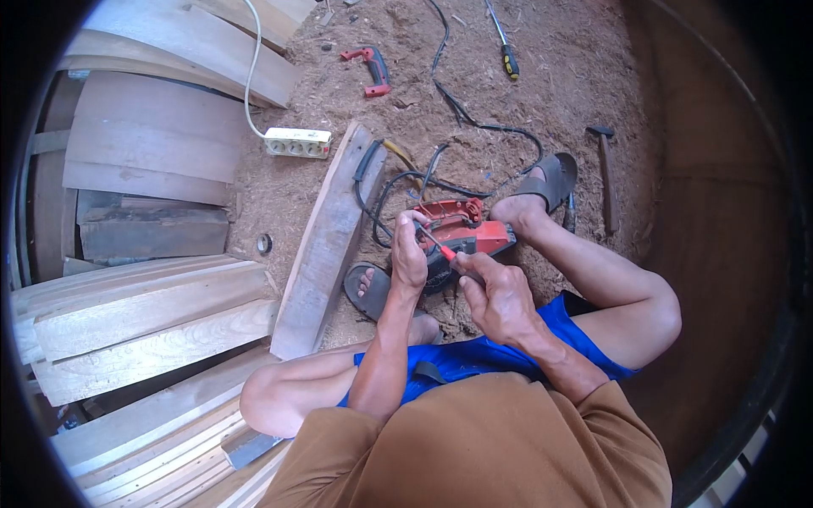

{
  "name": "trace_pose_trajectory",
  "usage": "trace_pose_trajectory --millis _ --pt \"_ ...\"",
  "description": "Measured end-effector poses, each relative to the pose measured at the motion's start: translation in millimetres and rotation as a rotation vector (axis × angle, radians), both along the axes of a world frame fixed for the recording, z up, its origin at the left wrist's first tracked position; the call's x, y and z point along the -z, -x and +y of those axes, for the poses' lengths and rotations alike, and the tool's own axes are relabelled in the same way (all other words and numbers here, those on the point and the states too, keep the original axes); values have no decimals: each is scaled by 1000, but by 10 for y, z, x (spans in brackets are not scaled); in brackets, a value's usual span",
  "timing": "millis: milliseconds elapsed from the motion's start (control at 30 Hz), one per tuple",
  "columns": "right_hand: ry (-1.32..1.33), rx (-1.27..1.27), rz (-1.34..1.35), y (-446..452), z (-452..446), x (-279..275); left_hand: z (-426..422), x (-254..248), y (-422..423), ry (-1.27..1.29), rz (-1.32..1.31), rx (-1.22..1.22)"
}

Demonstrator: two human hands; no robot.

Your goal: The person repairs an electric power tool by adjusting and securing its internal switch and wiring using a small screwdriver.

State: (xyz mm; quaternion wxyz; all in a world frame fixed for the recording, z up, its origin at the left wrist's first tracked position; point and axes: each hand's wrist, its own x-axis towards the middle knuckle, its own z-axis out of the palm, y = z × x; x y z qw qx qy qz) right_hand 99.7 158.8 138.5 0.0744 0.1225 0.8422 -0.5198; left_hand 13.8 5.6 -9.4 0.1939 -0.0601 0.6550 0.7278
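A red and black power tool point(487, 239), which looks like an electric planer, lies on the ground between my feet. Its top is opened up and wires show inside. My right hand point(501, 305) is closed around the handle of a screwdriver point(447, 252) with a red collar. The screwdriver's shaft slants up and left over the tool toward my left hand point(410, 256). That hand is at the tool's left side, fingers together and bent at the shaft's tip; what they pinch is hidden.
A thick wooden beam point(326, 237) lies left of the tool, near a power strip point(298, 142). Black cable point(474, 123) winds across the sawdust. A red and black handle piece point(375, 72), another screwdriver point(508, 59) and a hammer point(607, 178) lie around. Planks point(161, 326) are stacked at left.
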Motion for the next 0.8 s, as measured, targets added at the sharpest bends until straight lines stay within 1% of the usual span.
trace_pose_trajectory --millis 300,367,400,467,500,567,600,633,667,700,733,800 --pt "32 -34 -43 32 75 19 -59 153 -3 -27 7 38" --pt "-12 -65 -16 55 105 10 -66 168 1 -62 -27 54" --pt "-33 -80 -3 83 116 -23 -49 140 15 -132 -62 35" --pt "-181 -126 -68 135 188 -201 -13 91 55 -272 -131 -6" --pt "-255 -152 -100 162 221 -260 -45 97 82 -296 -162 -11" --pt "-221 -58 25 191 302 -216 -189 98 188 -345 -226 -23" --pt "-204 -9 87 222 357 -194 -235 33 252 -313 -268 32" --pt "-193 -32 106 317 434 -181 -283 -73 300 -279 -312 88" --pt "-165 -2 46 389 466 -114 -321 -142 330 -245 -357 145" --pt "-138 26 -10 459 482 11 -349 -160 336 -384 -436 134" --pt "-111 54 -66 516 477 149 -345 -182 334 -425 -449 157" --pt "-10 61 18 612 379 397 -339 -225 329 -505 -477 203"
